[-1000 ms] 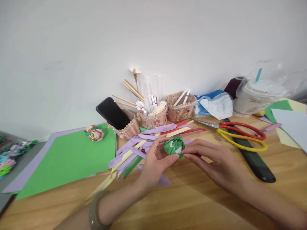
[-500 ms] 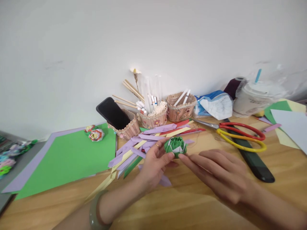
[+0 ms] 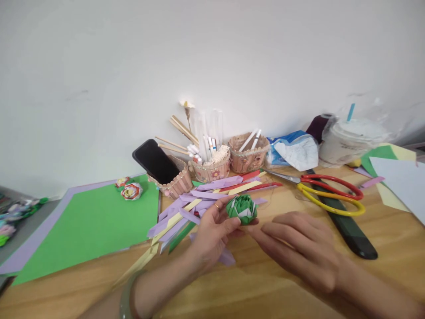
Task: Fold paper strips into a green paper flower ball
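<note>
A small round folded-paper flower [image 3: 242,209], green with white bits, is pinched between the thumb and fingers of my left hand [image 3: 215,232]. A ring and a pale green bangle are on that hand and wrist. Just right of and below the flower, my right hand [image 3: 299,248] has its fingers stretched towards it, the index fingertip close under its lower edge. Its thumb is hidden. Behind my left hand lies a loose heap of paper strips [image 3: 179,217] in purple, yellow, red and green. Two small paper flowers [image 3: 131,191] rest on green paper [image 3: 93,230] to the left.
Red-and-yellow-handled scissors [image 3: 328,195] lie across a long dark flat object [image 3: 355,237] at right. Along the wall stand small wooden-stick baskets [image 3: 175,179], one holding a phone [image 3: 156,161], then a tissue pack [image 3: 292,148] and a lidded cup [image 3: 348,137]. Paper sheets [image 3: 401,177] lie far right.
My right index fingertip has drawn slightly down from the flower's lower edge. The flower stays in my left hand, turned a little. The whole view has shifted slightly.
</note>
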`<state>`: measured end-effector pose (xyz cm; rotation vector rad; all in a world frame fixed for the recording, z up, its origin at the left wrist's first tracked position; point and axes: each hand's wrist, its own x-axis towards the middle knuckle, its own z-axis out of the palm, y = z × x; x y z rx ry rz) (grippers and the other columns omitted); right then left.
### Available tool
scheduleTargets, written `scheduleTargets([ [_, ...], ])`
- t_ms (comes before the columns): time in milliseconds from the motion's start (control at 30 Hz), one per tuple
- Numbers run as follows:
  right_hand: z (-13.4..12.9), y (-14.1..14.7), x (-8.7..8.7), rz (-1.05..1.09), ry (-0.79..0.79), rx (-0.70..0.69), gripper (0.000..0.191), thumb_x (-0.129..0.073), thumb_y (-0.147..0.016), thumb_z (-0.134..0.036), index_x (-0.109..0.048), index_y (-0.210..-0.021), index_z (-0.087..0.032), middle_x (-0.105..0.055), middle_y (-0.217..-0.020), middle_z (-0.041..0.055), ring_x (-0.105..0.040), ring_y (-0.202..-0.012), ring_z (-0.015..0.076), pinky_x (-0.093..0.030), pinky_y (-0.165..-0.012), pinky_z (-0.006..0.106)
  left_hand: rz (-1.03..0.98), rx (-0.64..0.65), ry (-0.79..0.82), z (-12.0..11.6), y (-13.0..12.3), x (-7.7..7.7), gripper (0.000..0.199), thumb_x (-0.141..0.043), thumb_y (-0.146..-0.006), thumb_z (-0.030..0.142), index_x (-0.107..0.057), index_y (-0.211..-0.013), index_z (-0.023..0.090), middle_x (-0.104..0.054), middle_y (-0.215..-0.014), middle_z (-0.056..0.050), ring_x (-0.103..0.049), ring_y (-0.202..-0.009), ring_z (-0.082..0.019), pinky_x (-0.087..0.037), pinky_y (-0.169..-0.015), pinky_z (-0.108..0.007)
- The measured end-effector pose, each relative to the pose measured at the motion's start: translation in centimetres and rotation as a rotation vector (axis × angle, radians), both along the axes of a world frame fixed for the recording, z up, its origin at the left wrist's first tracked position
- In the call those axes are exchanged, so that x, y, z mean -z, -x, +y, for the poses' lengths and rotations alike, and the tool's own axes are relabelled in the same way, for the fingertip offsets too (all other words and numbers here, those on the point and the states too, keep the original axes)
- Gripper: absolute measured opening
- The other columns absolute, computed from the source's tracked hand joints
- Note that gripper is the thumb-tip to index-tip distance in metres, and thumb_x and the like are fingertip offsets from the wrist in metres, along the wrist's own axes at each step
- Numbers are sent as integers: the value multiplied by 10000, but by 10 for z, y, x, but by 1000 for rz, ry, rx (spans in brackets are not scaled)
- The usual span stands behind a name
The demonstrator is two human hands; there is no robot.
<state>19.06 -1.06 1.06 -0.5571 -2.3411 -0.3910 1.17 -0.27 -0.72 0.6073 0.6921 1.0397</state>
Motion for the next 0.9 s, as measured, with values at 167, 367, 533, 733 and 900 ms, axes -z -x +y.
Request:
scheduleTargets([
  [167, -3, -4, 3, 54, 29, -42, 319, -297, -924, -107, -596, -1036, -120, -655, -746, 68, -570, -719, 160, -440, -579, 300, -62, 70, -12, 1, 4, 1, 503, -718, -663, 215, -521, -1125, 174, -652, -998, -72, -669, -793, -179, -447, -577, -169],
  [367, 1, 5, -4, 283, 69, 148, 205, -582, -799, -103, -549, -989, -173, -563, -687, 24, -530, -606, 124, -463, -513, 242, -129, 127, 11, 1, 5, 1, 400, -658, -728, 241, -539, -1106, 187, -656, -972, -65, -658, -758, -140, -477, -581, -164],
  [533, 7, 8, -9, 278, 61, 137, 241, -571, -806, -109, -545, -1032, -188, -565, -696, 24, -555, -622, 130, -487, -529, 244, -153, 164, 7, 0, 6, 1, 341, -642, -745, 237, -577, -1075, 177, -659, -989, -67, -648, -740, -120, -501, -629, -183],
  [733, 4, 5, -6, 293, 52, 134, 258, -581, -781, -66, -547, -1008, -185, -537, -702, 19, -553, -655, 132, -488, -563, 248, -131, 119, -25, 0, 4, 3, 461, -689, -703, 230, -543, -1141, 229, -667, -964, -41, -664, -702, -130, -483, -591, -177],
  [900, 2, 11, 1, 277, 218, 152, 280, -598, -800, -199, -516, -1067, -182, -581, -878, 82, -574, -778, 174, -520, -632, 300, -82, 41, -66, -2, 1, 0, 513, -756, -603, 140, -597, -1081, 242, -660, -975, -19, -640, -783, -131, -481, -711, -227],
])
